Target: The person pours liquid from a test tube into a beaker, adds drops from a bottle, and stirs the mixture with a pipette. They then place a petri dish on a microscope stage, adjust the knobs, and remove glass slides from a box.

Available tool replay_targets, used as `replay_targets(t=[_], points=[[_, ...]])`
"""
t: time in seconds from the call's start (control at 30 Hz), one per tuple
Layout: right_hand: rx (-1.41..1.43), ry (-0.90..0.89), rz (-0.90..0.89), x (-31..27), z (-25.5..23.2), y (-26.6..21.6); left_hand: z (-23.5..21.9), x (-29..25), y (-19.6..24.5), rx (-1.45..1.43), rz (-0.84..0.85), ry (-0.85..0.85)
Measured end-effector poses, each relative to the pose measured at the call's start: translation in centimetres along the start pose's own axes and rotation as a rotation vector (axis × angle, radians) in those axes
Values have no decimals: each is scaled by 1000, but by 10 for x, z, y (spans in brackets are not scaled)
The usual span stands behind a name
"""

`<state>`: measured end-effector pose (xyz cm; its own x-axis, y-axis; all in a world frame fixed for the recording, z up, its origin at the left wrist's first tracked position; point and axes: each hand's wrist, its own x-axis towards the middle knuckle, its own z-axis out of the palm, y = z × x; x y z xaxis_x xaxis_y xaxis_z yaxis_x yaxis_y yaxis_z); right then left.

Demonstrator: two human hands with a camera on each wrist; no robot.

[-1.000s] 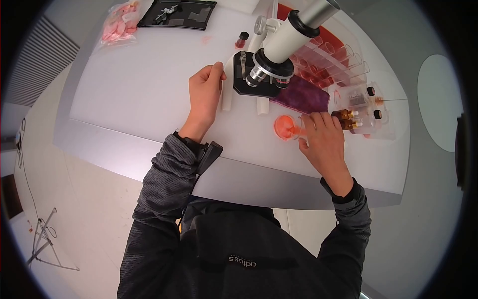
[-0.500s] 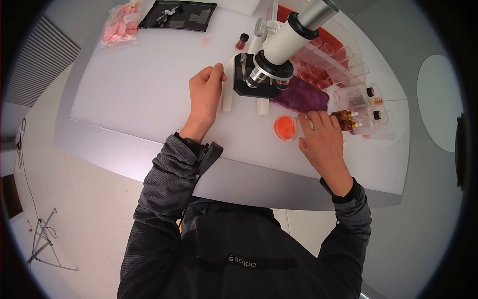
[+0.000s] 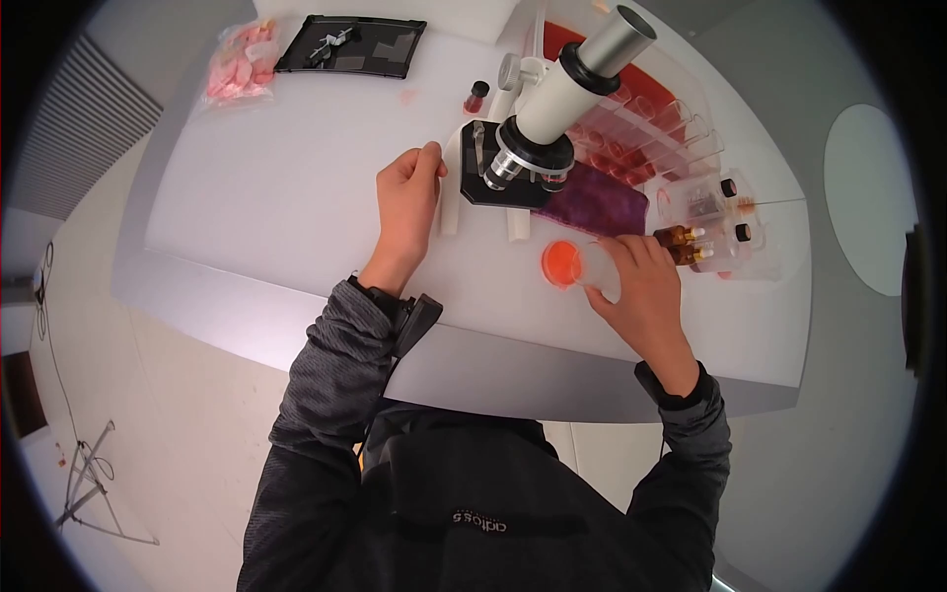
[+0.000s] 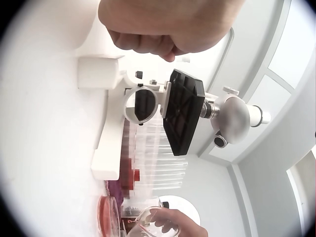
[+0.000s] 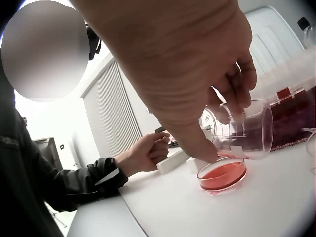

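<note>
My right hand (image 3: 643,296) grips a clear glass beaker (image 3: 600,274) with fingers and thumb around its side. The beaker is tilted close beside a round petri dish (image 3: 560,263) of red-orange liquid, overlapping its right edge in the head view. From the right wrist, printed marks show on the beaker (image 5: 252,133), just above the rim of the petri dish (image 5: 223,175). A red streak clings inside the beaker in the left wrist view. Fingers curled, my left hand (image 3: 405,202) rests at the left of the white microscope (image 3: 545,104), with nothing seen in it.
Behind the microscope stands a rack of test tubes (image 3: 651,128) with red contents. A purple cloth (image 3: 597,197) lies beside it. Brown dropper bottles (image 3: 679,245) are right of my right hand. A small vial (image 3: 476,97), black tray (image 3: 375,49) and bag of pink pieces (image 3: 242,64) sit farther back.
The beaker has turned in my right hand and shows more of its side beside the dish. A red streak at the beaker's mouth is gone from the head view. My left hand stays in place.
</note>
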<state>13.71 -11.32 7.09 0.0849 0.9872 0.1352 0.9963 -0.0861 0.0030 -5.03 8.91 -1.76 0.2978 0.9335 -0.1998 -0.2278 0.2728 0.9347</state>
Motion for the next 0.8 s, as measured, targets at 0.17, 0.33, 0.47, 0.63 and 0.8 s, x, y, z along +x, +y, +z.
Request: replay_targets(t=[0.17, 0.33, 0.47, 0.63, 0.8], points=[[220, 39, 124, -2, -4, 14, -2, -1, 3, 5, -40, -8], [498, 55, 418, 10, -3, 39, -1, 0, 2, -14, -35, -18], [677, 188, 514, 25, 15, 60, 1, 0, 0, -30, -8, -15], [747, 285, 538, 36, 45, 75, 0, 1, 0, -36, -9, -14], [778, 259, 538, 38, 66, 88, -1, 1, 0, -28, -9, -12]])
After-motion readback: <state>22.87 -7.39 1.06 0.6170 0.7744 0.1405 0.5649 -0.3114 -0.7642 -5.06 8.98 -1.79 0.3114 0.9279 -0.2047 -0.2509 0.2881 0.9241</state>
